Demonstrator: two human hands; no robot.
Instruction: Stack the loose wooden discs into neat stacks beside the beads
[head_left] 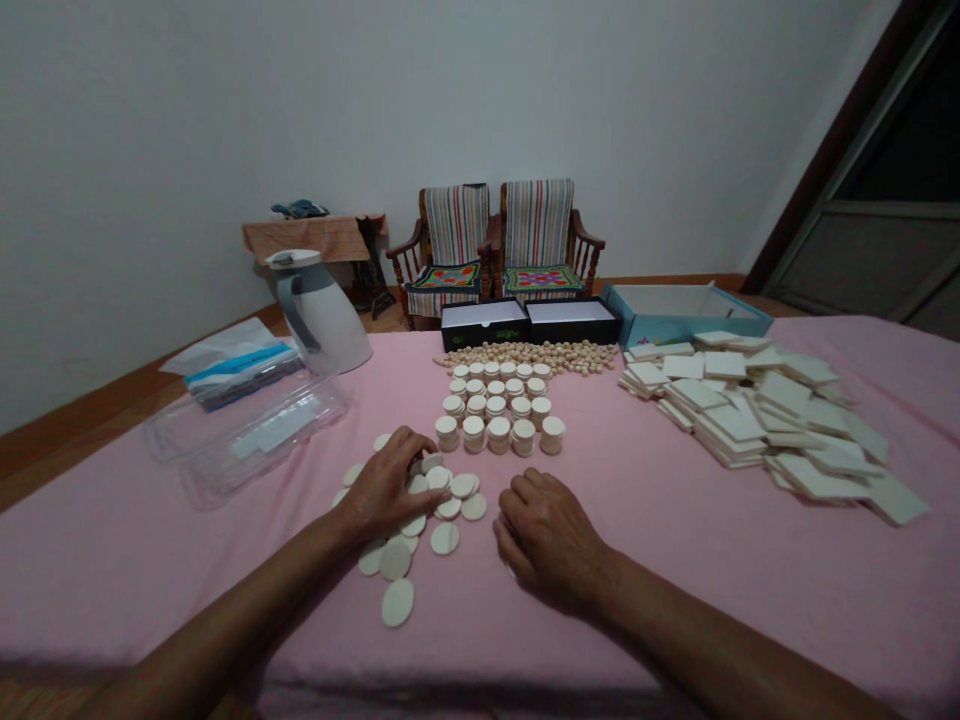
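Observation:
Loose round wooden discs [445, 539] lie scattered in a pile on the pink tablecloth. Over the pile rests my left hand [386, 487], its thumb stretched apart from the curled fingers. Its fingertips touch a disc [432, 462], and more discs lie between thumb and fingers. To the right of the pile, my right hand [551, 540] is closed, knuckles up, low over the cloth. A pale sliver of a wooden disc shows beneath its fingers; the rest is hidden. Beyond both hands stand rows of stacked discs [498, 434].
Behind the stacks lie small wooden beads [525, 356], two black boxes [485, 326] and a blue box [682, 318]. Square wooden tiles [739, 420] are heaped at right. At left are a jug [326, 315], a tissue pack [244, 372] and clear plastic trays [259, 440].

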